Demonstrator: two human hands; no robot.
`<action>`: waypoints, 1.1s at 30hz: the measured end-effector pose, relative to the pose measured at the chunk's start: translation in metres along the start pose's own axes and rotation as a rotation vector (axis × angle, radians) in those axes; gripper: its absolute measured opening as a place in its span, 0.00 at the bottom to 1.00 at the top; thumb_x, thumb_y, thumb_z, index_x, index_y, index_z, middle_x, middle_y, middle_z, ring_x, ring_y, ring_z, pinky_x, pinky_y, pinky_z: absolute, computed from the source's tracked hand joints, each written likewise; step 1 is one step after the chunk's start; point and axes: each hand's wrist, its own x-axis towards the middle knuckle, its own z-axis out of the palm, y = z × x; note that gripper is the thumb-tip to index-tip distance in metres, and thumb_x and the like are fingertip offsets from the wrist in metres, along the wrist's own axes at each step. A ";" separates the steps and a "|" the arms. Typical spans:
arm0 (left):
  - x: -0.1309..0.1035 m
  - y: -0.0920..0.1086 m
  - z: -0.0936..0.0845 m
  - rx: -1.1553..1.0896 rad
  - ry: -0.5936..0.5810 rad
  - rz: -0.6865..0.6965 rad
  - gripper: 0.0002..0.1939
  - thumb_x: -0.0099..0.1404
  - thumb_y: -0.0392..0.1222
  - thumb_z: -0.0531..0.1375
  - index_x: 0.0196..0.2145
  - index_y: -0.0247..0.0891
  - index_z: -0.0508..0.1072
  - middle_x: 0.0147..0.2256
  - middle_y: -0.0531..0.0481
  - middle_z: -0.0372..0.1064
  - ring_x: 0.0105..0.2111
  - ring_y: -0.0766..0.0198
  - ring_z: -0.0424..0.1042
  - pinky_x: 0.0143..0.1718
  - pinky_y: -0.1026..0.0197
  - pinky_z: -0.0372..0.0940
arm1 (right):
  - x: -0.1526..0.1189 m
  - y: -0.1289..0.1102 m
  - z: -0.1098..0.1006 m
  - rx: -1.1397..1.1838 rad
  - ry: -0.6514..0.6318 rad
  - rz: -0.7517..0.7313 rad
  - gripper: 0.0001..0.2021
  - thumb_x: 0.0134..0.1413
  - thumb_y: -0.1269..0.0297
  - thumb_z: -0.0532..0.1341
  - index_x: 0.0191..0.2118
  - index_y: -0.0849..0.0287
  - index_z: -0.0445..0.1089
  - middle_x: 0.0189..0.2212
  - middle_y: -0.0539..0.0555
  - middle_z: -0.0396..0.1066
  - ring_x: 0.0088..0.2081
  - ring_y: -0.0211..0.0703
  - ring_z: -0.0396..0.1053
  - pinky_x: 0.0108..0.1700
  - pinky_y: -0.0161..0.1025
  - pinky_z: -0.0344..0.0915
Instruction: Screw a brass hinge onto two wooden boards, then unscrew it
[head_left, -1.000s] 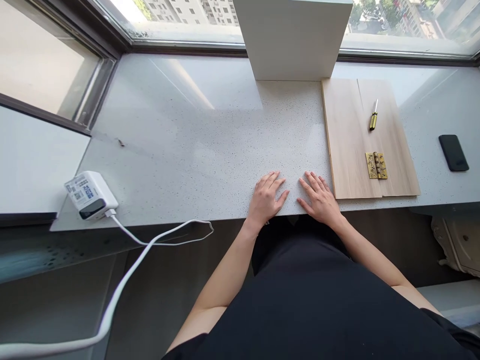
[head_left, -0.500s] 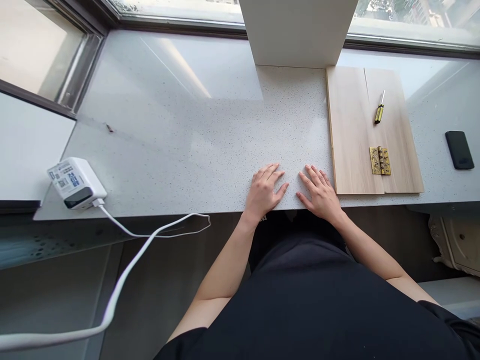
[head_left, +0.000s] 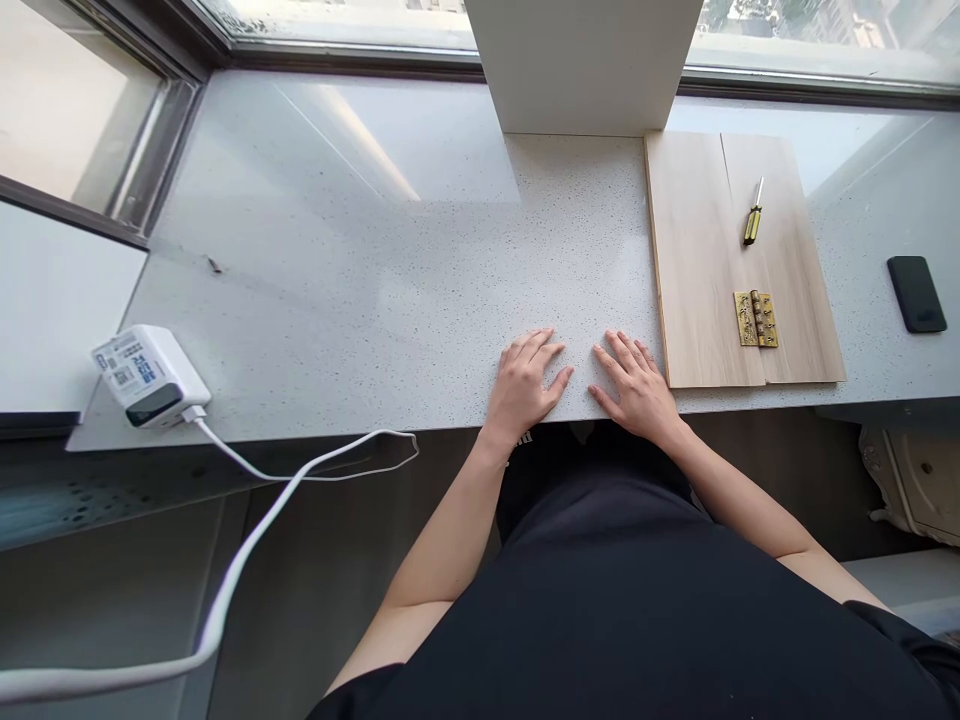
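My left hand (head_left: pixel 523 382) lies palm down near the front edge of the speckled white counter (head_left: pixel 390 300), fingers spread and holding nothing. Beside it, my right hand (head_left: pixel 635 382) rests flat in the same way, open, close to the left side of two pale wooden boards (head_left: pixel 697 240) laid side by side. A brass hinge (head_left: pixel 756 319) sits across the seam of the boards, towards their front, with what look like small screws on its leaves. Behind the hinge is a screwdriver (head_left: pixel 753 214) with a yellow and black handle, its shaft pointing to the window.
A black phone (head_left: pixel 916 294) lies on the counter at the right. At the left stands a white power bank or charger (head_left: pixel 150 375), its white cable (head_left: pixel 240 560) hanging over the front edge. A white pillar (head_left: pixel 581 65) rises at the back between windows.
The view has shifted slightly, so things sit a little differently in the picture. Both hands stay flat on the counter, and nothing has been picked up or moved.
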 end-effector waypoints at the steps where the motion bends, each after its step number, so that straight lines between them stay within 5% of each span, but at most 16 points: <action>1: 0.000 0.000 0.000 0.000 -0.001 0.000 0.21 0.86 0.52 0.62 0.66 0.39 0.82 0.75 0.35 0.74 0.78 0.36 0.71 0.81 0.29 0.64 | 0.000 0.000 0.000 0.001 0.000 0.000 0.37 0.86 0.46 0.58 0.86 0.64 0.64 0.89 0.67 0.53 0.90 0.64 0.50 0.91 0.67 0.49; 33: 0.003 0.000 0.000 -0.010 -0.002 -0.005 0.22 0.85 0.52 0.61 0.66 0.39 0.82 0.75 0.34 0.75 0.78 0.36 0.71 0.81 0.27 0.65 | 0.001 0.002 0.001 0.009 0.013 0.003 0.37 0.86 0.46 0.57 0.85 0.63 0.65 0.88 0.67 0.53 0.90 0.64 0.50 0.90 0.70 0.50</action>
